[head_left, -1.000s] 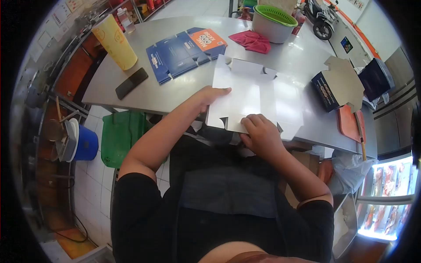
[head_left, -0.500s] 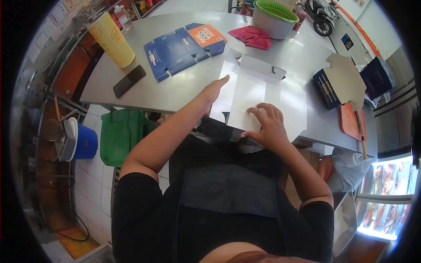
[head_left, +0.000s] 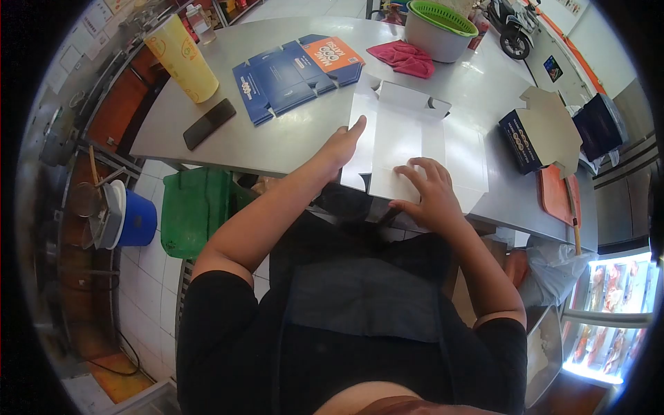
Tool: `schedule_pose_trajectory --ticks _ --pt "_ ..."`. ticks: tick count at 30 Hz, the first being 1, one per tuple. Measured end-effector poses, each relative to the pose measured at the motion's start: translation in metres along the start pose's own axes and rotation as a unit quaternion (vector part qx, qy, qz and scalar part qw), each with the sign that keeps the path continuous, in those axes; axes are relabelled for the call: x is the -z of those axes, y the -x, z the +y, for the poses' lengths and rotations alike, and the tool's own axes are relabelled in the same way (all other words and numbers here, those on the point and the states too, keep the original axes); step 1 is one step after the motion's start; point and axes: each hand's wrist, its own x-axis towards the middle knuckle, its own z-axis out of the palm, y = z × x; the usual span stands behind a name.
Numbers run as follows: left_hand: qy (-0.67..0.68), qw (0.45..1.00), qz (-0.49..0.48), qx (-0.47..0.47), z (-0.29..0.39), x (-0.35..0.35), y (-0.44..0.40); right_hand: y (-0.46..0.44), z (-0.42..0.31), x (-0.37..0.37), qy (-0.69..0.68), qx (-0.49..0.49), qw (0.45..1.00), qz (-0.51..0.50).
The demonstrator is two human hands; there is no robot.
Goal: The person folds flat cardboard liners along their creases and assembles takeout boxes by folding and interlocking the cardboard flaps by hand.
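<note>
A partly folded cardboard takeaway box (head_left: 409,142), white inside, lies before me at the table's near edge. Its back wall stands up with tabs at the ends, while the right-hand panel spreads out flat. My left hand (head_left: 341,146) grips the left side panel, thumb pointing up along it and the other fingers hidden beneath. At the near edge, my right hand (head_left: 434,192) holds the front panel, with bent fingers on the white face and the thumb by the lower edge.
Flat blue-and-orange box blanks (head_left: 297,72), a phone (head_left: 209,124) and a yellow roll (head_left: 181,61) are on the steel table (head_left: 270,149). A pink cloth (head_left: 401,58) lies beside a basin (head_left: 434,40). Rightward are a folded box (head_left: 536,131) and an orange board (head_left: 557,197) with a knife.
The view has shifted slightly. My right thumb has moved a little up and toward the fingers at the box's front edge. My left hand keeps its grip on the side panel.
</note>
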Motion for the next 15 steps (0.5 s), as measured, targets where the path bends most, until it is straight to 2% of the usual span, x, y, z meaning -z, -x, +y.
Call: schedule_pose_trajectory --ticks 2,6,11,15 --pt "-0.017 0.999 0.031 0.002 0.014 -0.008 0.017 -0.002 -0.005 0.001 0.023 0.005 1.000 0.011" --pt "0.056 0.998 -0.021 -0.032 -0.014 0.001 -0.016 -0.018 -0.029 -0.002 0.008 0.043 0.999 0.027" --pt "0.141 0.989 -0.038 -0.028 0.013 -0.011 0.020 -0.044 -0.042 -0.019 -0.072 0.072 0.994 0.048" --pt "0.101 0.995 -0.009 -0.024 0.010 -0.006 0.015 -0.052 -0.039 -0.023 -0.077 0.081 0.992 0.060"
